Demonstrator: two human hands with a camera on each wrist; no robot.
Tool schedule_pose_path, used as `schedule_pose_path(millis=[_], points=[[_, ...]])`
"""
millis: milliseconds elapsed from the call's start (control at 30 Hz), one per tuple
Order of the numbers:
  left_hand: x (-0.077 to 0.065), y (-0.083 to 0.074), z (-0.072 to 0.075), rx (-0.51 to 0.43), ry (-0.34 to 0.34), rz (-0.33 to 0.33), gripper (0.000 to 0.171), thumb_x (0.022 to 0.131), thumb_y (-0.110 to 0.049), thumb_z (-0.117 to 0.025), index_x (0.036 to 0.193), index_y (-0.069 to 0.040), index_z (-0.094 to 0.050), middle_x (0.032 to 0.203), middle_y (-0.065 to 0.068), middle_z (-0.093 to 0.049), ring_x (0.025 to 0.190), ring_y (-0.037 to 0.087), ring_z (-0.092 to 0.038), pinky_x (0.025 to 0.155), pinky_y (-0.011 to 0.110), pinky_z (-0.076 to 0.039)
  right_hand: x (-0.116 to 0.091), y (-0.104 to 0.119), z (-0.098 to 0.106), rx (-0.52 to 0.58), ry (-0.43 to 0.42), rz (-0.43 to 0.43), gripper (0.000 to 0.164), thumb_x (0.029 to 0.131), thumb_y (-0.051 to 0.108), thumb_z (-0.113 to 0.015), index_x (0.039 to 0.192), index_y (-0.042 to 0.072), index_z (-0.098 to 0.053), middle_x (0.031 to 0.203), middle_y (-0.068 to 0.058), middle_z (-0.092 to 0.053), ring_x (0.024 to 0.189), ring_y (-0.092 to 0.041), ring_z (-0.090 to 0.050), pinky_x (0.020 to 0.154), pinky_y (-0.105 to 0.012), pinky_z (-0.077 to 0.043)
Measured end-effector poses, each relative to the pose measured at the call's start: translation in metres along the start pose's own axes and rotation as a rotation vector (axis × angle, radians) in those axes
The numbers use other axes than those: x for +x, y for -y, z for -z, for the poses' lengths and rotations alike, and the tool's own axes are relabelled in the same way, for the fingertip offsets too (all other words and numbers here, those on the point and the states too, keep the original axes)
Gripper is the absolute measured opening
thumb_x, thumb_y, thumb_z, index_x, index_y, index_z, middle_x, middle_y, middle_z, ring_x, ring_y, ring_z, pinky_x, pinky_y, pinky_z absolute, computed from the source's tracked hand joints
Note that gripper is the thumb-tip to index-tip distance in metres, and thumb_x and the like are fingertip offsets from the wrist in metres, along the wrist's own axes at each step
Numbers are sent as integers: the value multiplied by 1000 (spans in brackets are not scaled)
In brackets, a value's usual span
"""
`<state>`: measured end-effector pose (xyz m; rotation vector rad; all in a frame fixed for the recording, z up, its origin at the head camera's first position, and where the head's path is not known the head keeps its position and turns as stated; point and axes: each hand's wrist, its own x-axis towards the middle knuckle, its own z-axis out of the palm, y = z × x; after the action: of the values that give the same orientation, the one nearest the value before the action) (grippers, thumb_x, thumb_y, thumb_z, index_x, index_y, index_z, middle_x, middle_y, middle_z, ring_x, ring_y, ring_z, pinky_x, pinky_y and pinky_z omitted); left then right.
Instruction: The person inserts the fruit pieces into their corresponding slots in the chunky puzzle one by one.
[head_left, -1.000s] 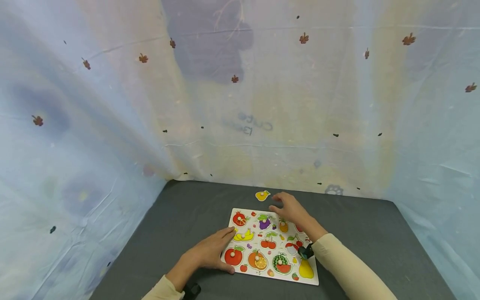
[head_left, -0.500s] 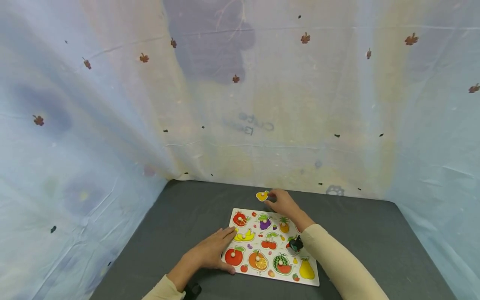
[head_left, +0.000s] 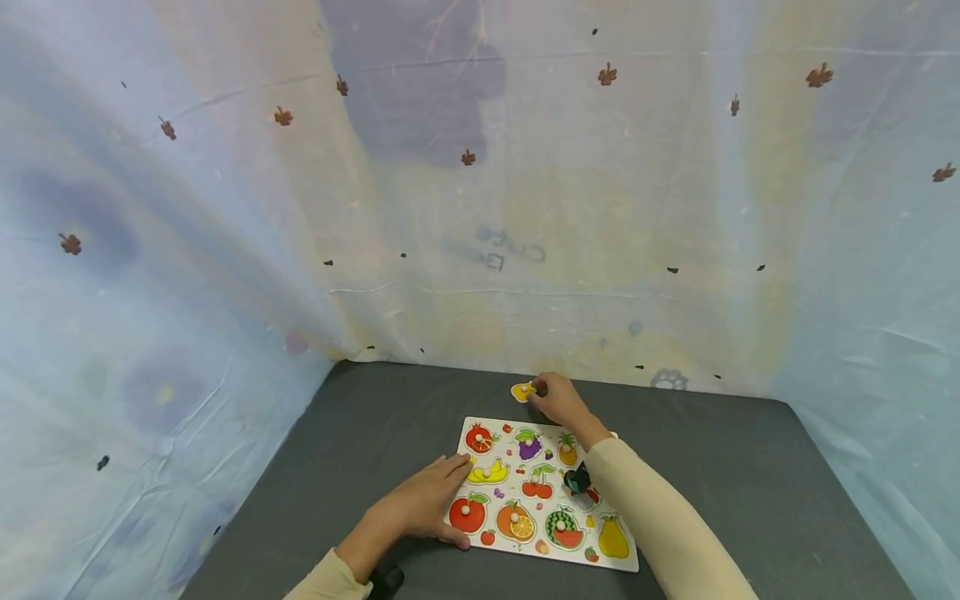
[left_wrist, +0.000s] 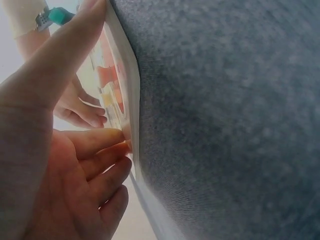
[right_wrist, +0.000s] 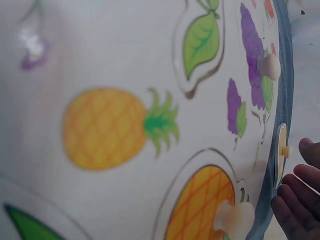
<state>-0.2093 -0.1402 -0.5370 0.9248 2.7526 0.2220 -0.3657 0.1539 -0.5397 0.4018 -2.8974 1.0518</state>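
A white fruit knob puzzle board [head_left: 628, 563] lies on the dark table. My left hand [head_left: 427, 500] rests at its left side, fingertips along the left edge and thumb near the front corner. In the left wrist view the fingers [left_wrist: 107, 170] touch the board's rim, slightly bent. Beyond the board's far edge lies a yellow pear-shaped puzzle piece [head_left: 519, 392] with a small knob. My right hand [head_left: 562, 404] reaches over the board, fingertips right at that piece. In the right wrist view its thumb and fingers are spread a little beside the piece's knob [right_wrist: 286, 151].
Knobbed fruit pieces sit in the board, among them grapes [head_left: 528, 446], a pineapple [head_left: 567, 451], an orange [head_left: 516, 521] and a watermelon [head_left: 562, 529]. A printed yellow pear [head_left: 613, 540] shows at the near right. A pale patterned curtain [head_left: 480, 317] hangs behind the table.
My right hand has moved left and away from me, from the right of the pear-shaped piece up to it. The left hand and the board have stayed in place.
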Motion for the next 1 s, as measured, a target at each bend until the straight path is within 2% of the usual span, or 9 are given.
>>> schedule_pose_path(millis=[167, 367, 500, 633, 1000], points=[[0, -1, 1, 4, 5, 6, 121, 75, -73, -87, 164, -4, -40, 169, 12, -40, 158, 26, -35, 129, 46, -26, 5, 1, -3, 30, -13, -29, 24, 103, 16, -75, 120, -1, -74, 110, -14, -72, 101, -29, -68, 92, -47, -58], [1, -1, 1, 17, 16, 12, 121, 76, -75, -85, 165, -6, -39, 169, 11, -40, 158, 25, -35, 129, 45, -26, 11, 1, -6, 25, -22, -49, 23, 103, 18, -76, 117, 0, -75, 111, -14, -72, 103, -31, -68, 95, -48, -58], [1, -2, 1, 17, 12, 11, 121, 76, -74, -86, 164, -5, -40, 169, 11, -40, 157, 26, -36, 129, 45, -26, 15, 2, -7, 23, -5, -49, 24, 104, 17, -73, 119, -3, -74, 113, -16, -71, 105, -32, -68, 96, -49, -58], [0, -3, 3, 17, 7, 6, 121, 75, -73, -87, 163, -4, -40, 168, 12, -41, 157, 27, -36, 129, 46, -27, 16, 5, -8, 30, 16, -56, 25, 105, 15, -72, 121, -5, -74, 112, -17, -70, 101, -30, -68, 92, -49, -58], [0, -5, 4, 4, 14, 13, 120, 76, -72, -87, 163, -4, -41, 168, 12, -41, 157, 27, -36, 129, 47, -27, 17, 7, -14, 39, 22, -46, 14, 104, 11, -72, 108, -1, -80, 104, -13, -69, 92, -25, -64, 85, -45, -57]])
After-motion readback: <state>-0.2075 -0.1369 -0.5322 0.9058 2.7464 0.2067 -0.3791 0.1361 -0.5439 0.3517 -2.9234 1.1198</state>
